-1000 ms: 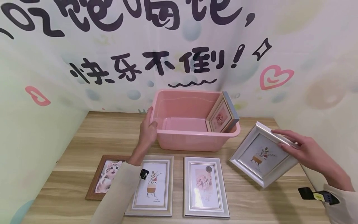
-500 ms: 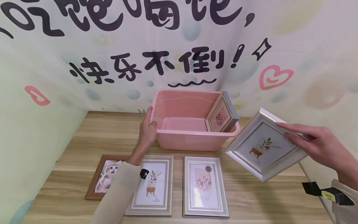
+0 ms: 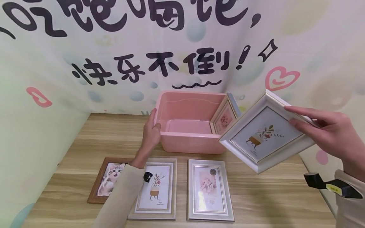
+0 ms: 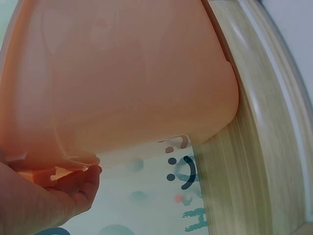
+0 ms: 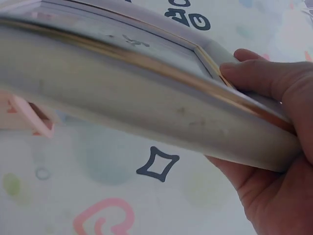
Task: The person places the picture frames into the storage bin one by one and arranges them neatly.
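Note:
A white picture frame [image 3: 263, 134] with a potted-plant print is tilted in the air at the right of the head view. My right hand [image 3: 330, 129] grips it by its right corner, thumb on the front face. In the right wrist view the same picture frame [image 5: 146, 110] shows its thick side edge. My left hand [image 3: 151, 133] grips the left rim of a pink plastic bin [image 3: 194, 142]. Seen from the left wrist, the fingers [image 4: 88, 188] curl at the bin's rim. Inside the bin, picture frames [image 3: 225, 117] lean against its right end, partly hidden by the held one.
On the wooden table [image 3: 108, 129] lie a brown frame with a kitten photo [image 3: 109, 179], a plant-print frame [image 3: 155, 190] and a silvery frame with a pink flower print [image 3: 211, 190]. My left sleeve partly covers the first two. A printed cloth wall [image 3: 128, 98] stands behind.
My right hand has lifted the picture frame up from the table's right side, and its left corner has come in front of the bin's right end. The left hand stays on the bin.

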`<state>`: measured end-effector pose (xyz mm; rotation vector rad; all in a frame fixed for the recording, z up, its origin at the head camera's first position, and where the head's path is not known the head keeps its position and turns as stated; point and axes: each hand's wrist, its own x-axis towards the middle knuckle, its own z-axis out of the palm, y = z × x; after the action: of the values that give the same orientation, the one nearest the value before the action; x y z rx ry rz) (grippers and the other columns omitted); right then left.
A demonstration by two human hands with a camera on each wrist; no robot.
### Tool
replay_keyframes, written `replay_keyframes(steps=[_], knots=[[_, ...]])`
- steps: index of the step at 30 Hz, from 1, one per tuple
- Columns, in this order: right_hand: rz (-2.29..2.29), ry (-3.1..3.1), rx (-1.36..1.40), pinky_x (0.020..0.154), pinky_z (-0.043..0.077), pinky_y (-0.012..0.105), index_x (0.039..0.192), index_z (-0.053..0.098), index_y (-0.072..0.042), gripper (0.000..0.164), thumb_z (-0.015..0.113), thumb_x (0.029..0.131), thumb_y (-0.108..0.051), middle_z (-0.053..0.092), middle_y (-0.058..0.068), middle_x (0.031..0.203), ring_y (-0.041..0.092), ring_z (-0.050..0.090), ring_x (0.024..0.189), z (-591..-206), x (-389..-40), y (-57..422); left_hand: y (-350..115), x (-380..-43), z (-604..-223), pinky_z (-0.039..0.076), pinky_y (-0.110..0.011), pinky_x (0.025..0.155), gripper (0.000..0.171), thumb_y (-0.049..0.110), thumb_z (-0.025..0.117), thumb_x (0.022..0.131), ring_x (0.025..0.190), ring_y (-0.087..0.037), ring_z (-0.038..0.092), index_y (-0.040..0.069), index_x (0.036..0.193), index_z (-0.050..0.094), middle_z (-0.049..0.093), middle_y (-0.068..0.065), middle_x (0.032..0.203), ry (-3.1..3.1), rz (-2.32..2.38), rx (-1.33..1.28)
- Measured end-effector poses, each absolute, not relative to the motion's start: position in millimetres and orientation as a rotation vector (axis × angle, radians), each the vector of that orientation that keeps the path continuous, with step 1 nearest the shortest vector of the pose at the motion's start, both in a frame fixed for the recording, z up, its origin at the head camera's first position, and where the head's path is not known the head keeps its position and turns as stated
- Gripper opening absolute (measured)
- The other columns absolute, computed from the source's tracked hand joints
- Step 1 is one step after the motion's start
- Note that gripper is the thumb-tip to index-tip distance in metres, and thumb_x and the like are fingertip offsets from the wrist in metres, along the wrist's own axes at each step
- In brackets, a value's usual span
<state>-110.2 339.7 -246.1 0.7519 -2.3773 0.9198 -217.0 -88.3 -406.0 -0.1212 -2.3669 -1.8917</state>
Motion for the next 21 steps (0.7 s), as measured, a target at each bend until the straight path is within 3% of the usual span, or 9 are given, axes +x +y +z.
replay_keyframes(steps=[5, 11, 17, 21], knots=[[0.978, -2.296, 0.719, 0.066, 0.051, 0.006, 0.113, 0.069, 0.012, 0.034, 0.070, 0.079, 0.017, 0.072, -0.021, 0.100, -0.009, 0.068, 0.073, -238, -115, 331, -89, -217, -407, 0.032, -0.052, 0.115, 0.065, 0.000, 0.031, 0.097, 0.144, -0.032, 0.032, 0.011, 0.160, 0.016, 0.022, -0.008, 0.164, -2.357, -1.887, -0.141], [0.885, -2.315, 0.663, 0.066, 0.047, 0.003, 0.119, 0.068, 0.006, 0.041, 0.066, 0.080, 0.020, 0.067, -0.027, 0.106, -0.014, 0.064, 0.076, -229, -121, 318, -89, -216, -407, 0.033, -0.051, 0.114, 0.066, 0.001, 0.032, 0.097, 0.143, -0.032, 0.033, 0.013, 0.160, 0.015, 0.021, -0.008, 0.164, -2.358, -1.893, -0.140], [0.911, -2.316, 0.622, 0.076, 0.047, 0.003, 0.115, 0.071, 0.005, 0.030, 0.061, 0.088, 0.013, 0.068, -0.020, 0.109, -0.006, 0.064, 0.088, -225, -129, 305, -89, -217, -407, 0.031, -0.050, 0.116, 0.066, 0.001, 0.031, 0.097, 0.145, -0.029, 0.030, 0.014, 0.160, 0.015, 0.018, -0.007, 0.165, -2.363, -1.896, -0.129], [0.940, -2.311, 0.531, 0.075, 0.047, 0.003, 0.116, 0.072, 0.002, 0.027, 0.063, 0.091, 0.005, 0.068, -0.024, 0.106, -0.005, 0.063, 0.086, -222, -132, 295, -89, -216, -407, 0.031, -0.051, 0.116, 0.066, 0.001, 0.031, 0.097, 0.144, -0.030, 0.031, 0.013, 0.160, 0.015, 0.019, -0.007, 0.165, -2.360, -1.896, -0.134]])
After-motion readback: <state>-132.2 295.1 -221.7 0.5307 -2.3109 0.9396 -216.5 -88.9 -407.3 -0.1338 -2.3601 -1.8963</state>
